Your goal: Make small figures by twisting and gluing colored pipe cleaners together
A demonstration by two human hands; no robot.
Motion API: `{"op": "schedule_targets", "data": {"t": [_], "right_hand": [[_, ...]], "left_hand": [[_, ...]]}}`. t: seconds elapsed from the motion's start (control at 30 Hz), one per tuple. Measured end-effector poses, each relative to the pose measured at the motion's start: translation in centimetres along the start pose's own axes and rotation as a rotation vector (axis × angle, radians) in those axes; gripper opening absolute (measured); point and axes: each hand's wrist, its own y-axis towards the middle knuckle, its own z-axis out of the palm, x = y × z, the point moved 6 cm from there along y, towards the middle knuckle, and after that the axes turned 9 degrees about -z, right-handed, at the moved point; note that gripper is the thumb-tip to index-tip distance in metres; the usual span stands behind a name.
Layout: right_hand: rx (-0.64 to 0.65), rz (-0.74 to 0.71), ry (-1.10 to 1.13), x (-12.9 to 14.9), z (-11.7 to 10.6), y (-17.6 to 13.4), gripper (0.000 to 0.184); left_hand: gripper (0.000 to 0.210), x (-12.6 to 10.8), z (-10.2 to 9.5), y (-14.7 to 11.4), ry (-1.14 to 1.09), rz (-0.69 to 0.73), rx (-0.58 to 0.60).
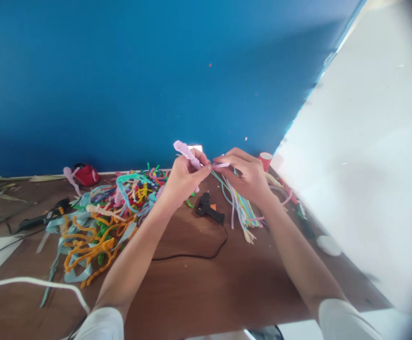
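Observation:
My left hand (186,177) is closed around a thick lilac roll of wound pipe cleaner (183,150), its blunt end pointing up and to the left. Beside it, my right hand (246,172) pinches a thin lilac pipe cleaner strand (222,165). The fingertips of both hands nearly meet; whether the strand joins the roll is hard to see between them. Under the hands lies a black glue gun (208,208) on the brown table (191,293). Below my right hand spreads a bundle of pastel pipe cleaners (239,208).
A tangled heap of coloured pipe cleaners (121,203) covers the left side, orange ones in front. Behind stand a red pouch (87,174) and a red roll (265,159). A black cord (191,256) crosses the table. The blue wall (156,71) closes the back.

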Motion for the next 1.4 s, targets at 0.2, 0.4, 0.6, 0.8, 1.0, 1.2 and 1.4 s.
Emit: {"op": "schedule_targets", "data": {"t": [0.2, 0.4, 0.6, 0.8, 1.0, 1.2, 1.4], "right_hand": [[-0.012, 0.153, -0.006, 0.1, 0.4, 0.3, 0.021], [-0.106, 0.707, 0.758, -1.3, 2.8, -1.1, 0.042], [-0.196, 0.830, 0.977, -2.2, 3.7, -1.7, 0.043], [-0.132, 0.705, 0.729, -1.9, 3.1, -1.2, 0.033], [-0.080, 0.402, 0.319, -0.7, 1.2, -0.4, 0.015], [0.118, -0.033, -0.185, 0.5, 0.6, 0.1, 0.020], [0.068, -0.105, -0.325, 0.4, 0.4, -0.1, 0.011]], "left_hand": [[0.016, -0.8, 0.1, -0.2, 0.237, 0.246, -0.029], [0.015, -2.0, 2.0, -2.4, 0.764, 0.757, -0.121], [0.011, -1.8, 1.5, -1.8, 0.674, 0.623, -0.161], [0.020, -0.5, 0.0, -0.3, 0.258, 0.235, -0.124], [0.023, 1.1, -0.5, 0.6, 0.007, 0.064, -0.086], [0.036, 1.7, -0.5, 0.8, -0.091, -0.070, -0.062], [0.025, 1.1, 0.1, 0.5, -0.070, 0.022, -0.040]]}}
